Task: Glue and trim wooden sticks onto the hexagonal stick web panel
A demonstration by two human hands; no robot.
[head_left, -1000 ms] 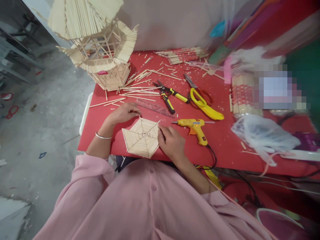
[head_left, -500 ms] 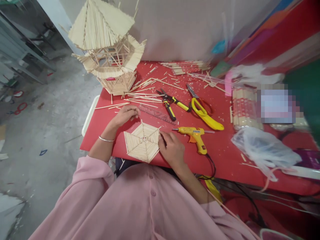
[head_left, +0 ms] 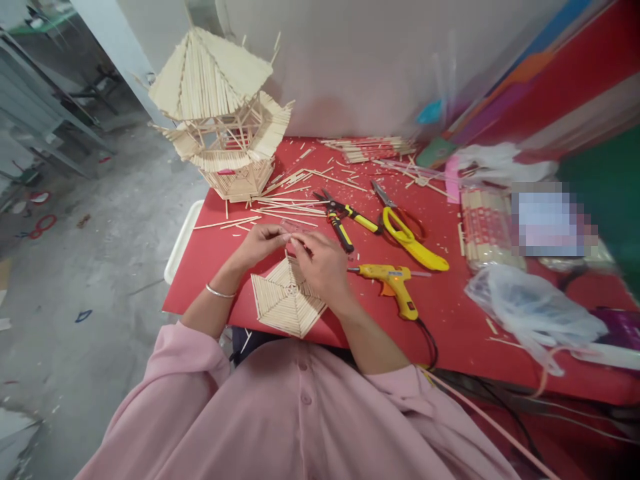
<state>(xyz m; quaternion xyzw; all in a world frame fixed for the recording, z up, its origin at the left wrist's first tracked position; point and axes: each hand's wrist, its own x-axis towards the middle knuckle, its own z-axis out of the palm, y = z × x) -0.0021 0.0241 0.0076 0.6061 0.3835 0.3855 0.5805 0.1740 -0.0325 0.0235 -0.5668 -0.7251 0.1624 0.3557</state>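
My left hand [head_left: 262, 243] and my right hand [head_left: 323, 263] meet fingertip to fingertip just beyond a flat hexagonal panel of pale wooden sticks [head_left: 280, 300]. Both are closed in a pinch; whatever lies between the fingers is too small or hidden to make out. The panel rests on the red table near its front edge, its right upper part covered by my right hand. Behind the fingers a clear ruler [head_left: 295, 227] shows in part. A yellow glue gun [head_left: 395, 277] lies to the right of my right hand.
A pagoda-like stick model [head_left: 220, 113] stands at the back left. Yellow-black cutters [head_left: 343, 220] and yellow-handled scissors [head_left: 407, 230] lie beyond the glue gun. Loose sticks [head_left: 290, 207] are strewn around. Packed sticks [head_left: 485, 227] and a plastic bag [head_left: 535, 310] sit at the right.
My right hand has left the panel's right edge and moved up and left to meet my left hand, which has shifted slightly right. The view has tilted a little.
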